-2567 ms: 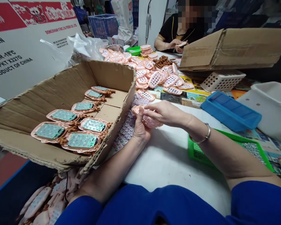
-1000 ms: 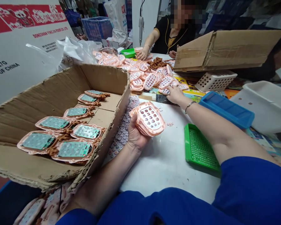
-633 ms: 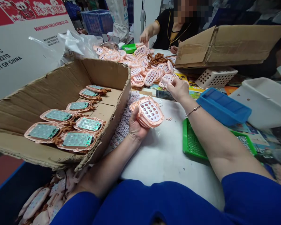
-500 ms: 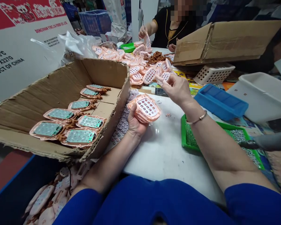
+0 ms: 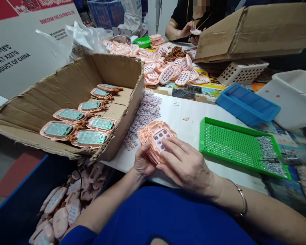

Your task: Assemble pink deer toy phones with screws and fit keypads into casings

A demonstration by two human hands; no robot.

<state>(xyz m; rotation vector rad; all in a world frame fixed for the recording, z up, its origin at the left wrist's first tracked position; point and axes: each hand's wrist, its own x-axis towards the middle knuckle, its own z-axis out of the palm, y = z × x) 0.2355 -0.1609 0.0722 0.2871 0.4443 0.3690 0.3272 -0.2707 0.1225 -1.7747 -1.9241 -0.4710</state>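
A small stack of pink plastic shells (image 5: 149, 131) is held low over the near edge of the white table, its top shell showing a white panel with rows of holes. My left hand (image 5: 143, 164) grips the stack from the left, thumb along its side. Over the right side lies my right hand (image 5: 190, 165), fingers bent onto the top shell's panel and the lower edge. Just left of the stack, small printed pieces (image 5: 145, 114) cover part of the table. Whatever is under the right palm is hidden.
A cardboard box (image 5: 119, 131) at left holds several shells with green circuit boards. A green tray (image 5: 226, 146) of screws lies right, near a blue bin (image 5: 247, 105). Pink shells (image 5: 166, 75) are heaped at the back, before a co-worker (image 5: 179, 30). Below left, a blue crate (image 5: 17, 200) holds pink parts.
My right hand has come back from the shell heap onto the stack. The stack is lower and nearer me. Across the table, the co-worker's hands have come together around a pink part.
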